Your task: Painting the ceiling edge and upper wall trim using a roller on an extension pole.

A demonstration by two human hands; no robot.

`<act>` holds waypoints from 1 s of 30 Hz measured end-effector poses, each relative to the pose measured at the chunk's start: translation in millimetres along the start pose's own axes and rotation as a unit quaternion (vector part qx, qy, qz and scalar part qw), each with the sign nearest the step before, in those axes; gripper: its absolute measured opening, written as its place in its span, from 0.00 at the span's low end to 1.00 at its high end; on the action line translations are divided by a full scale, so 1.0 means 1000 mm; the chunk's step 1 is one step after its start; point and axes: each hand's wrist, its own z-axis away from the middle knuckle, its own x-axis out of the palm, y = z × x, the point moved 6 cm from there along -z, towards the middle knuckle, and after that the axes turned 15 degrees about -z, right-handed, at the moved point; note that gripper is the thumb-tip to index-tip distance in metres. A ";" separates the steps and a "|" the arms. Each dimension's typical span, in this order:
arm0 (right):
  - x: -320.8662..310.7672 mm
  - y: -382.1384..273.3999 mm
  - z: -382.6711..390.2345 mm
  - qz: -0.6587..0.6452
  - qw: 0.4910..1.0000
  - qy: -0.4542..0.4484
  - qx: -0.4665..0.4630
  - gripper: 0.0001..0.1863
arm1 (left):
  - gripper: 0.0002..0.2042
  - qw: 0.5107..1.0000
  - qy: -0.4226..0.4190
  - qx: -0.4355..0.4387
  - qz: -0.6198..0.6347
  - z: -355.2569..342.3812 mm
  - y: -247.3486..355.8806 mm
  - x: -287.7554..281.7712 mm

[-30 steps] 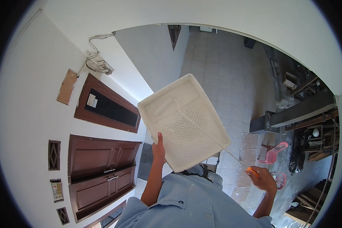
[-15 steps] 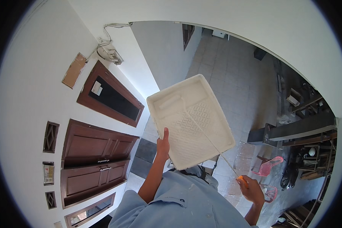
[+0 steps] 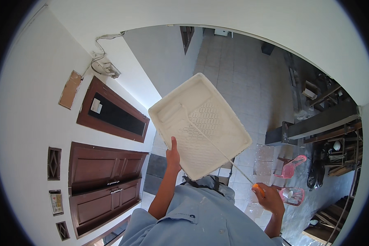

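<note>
My left hand (image 3: 173, 158) grips the near left edge of a cream-coloured paint tray (image 3: 231, 129), thumb over the rim and fingers hidden beneath. The tray is held up in front of my chest, coated in pale paint, with a ribbed grid on its floor. My right hand (image 3: 271, 200) is closed round the orange handle of a paint roller (image 3: 217, 146). Its long thin rod crosses over the tray. The roller's head is in the well at the far left end, hard to make out against the similar paint.
A white wall with brown double doors (image 3: 106, 164) and a transom window (image 3: 115, 110) stands on the left. Pink plastic chairs (image 3: 290, 167), a dark beam (image 3: 322, 121) and stacked timber (image 3: 344, 164) are at the right. Tiled floor (image 3: 238, 69) stretches ahead.
The tray has shifted left and turned slightly counterclockwise in view, the roller along with it. The surroundings have shifted too as my head moved. Both hands keep their hold.
</note>
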 end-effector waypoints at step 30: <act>-0.024 0.026 0.007 0.006 0.998 0.037 0.051 0.15 | 0.40 0.998 0.011 0.026 -0.058 -0.001 0.002 0.001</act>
